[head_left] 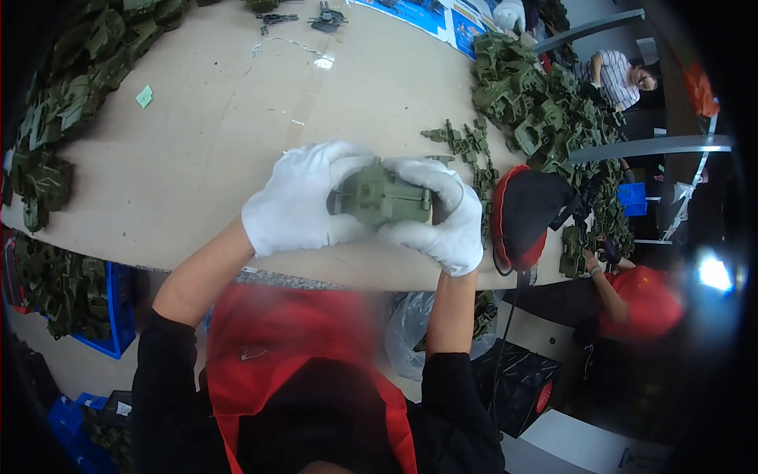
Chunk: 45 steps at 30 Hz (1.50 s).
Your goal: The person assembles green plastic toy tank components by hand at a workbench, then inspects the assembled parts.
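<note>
Both my hands wear white gloves and hold one olive-green moulded plastic part (387, 199), which looks like the body of a toy vehicle, above the table's near edge. My left hand (304, 201) grips its left end. Around its right end, the fingers of my right hand (450, 217) are closed, with the thumb along the near side. The part's underside is hidden. Just beyond my right hand lie several small green plastic pieces (470, 146), still joined in strips. To the right rests a rounded black and red item (530, 217) with a cord.
Heaps of green parts lie along the left (87, 75) and right (537, 103) of the table (205, 150). Printed blue sheets (430, 20) lie at the far edge. A blue crate (120, 312) and a plastic bag (407, 336) stand below. A co-worker in red (643, 304) works at right.
</note>
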Motion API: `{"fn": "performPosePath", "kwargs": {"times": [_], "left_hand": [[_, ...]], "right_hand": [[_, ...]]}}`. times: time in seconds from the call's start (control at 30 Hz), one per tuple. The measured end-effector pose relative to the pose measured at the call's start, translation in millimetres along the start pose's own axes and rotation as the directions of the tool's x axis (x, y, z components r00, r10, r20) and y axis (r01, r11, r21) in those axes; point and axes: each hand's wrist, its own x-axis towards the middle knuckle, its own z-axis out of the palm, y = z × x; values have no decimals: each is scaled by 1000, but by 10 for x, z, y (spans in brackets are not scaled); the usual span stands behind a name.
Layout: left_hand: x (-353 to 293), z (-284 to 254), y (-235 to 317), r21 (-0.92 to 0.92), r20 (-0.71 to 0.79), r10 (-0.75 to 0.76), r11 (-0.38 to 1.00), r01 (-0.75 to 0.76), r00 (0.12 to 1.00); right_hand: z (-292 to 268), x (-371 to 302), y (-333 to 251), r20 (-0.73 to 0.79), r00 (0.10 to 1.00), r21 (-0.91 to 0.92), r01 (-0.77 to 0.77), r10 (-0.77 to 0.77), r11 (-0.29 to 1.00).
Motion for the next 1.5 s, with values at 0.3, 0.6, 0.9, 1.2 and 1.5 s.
{"fn": "performPosePath", "kwargs": {"times": [0.3, 0.6, 0.9, 1.2, 1.5], "left_hand": [[-67, -17, 35, -49, -4, -80, 996, 80, 997], [71, -266, -228, -214, 38, -383, 899, 382, 923], [127, -71, -422, -663, 343, -558, 426, 616, 755], [65, 50, -498, -610, 191, -501, 613, 502, 844], [56, -14, -321, -500, 189, -360, 765, 406, 913]], "right_hand": [[102, -38, -23, -54, 997, 27, 59, -58, 998], [162, -222, 345, -418, 717, 733, -96, 558, 673], [339, -130, 208, -574, 783, -220, -430, 240, 876], [608, 656, -280, -32, 911, -434, -383, 411, 815], [231, 441, 281, 250, 805, 52, -566, 538, 823]]}}
